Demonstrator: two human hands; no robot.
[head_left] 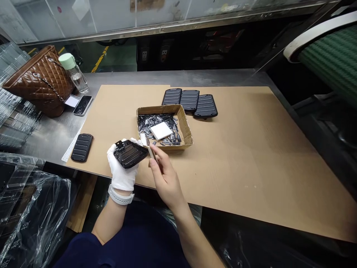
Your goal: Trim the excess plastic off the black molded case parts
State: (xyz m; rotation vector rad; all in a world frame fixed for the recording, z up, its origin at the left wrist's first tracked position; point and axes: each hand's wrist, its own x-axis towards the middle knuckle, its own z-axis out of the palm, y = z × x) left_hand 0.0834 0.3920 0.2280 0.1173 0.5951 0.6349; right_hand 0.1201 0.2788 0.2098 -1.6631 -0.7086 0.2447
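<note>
My left hand, in a white glove, is closed around a black ribbed plastic panel held tilted above the cardboard. In my bare right hand is a slim, light metallic tool, pinched between thumb and fingers at the panel's right edge; its exact kind does not show. Just beyond both hands stands a shallow cardboard box. Many small black plastic pieces lie in it, with a white block on top of them.
Several like panels lie overlapping behind the box, and a single panel rests at the left. A phone, clear bottle and brown quilted bag occupy the far left. A cardboard sheet covers the metal table.
</note>
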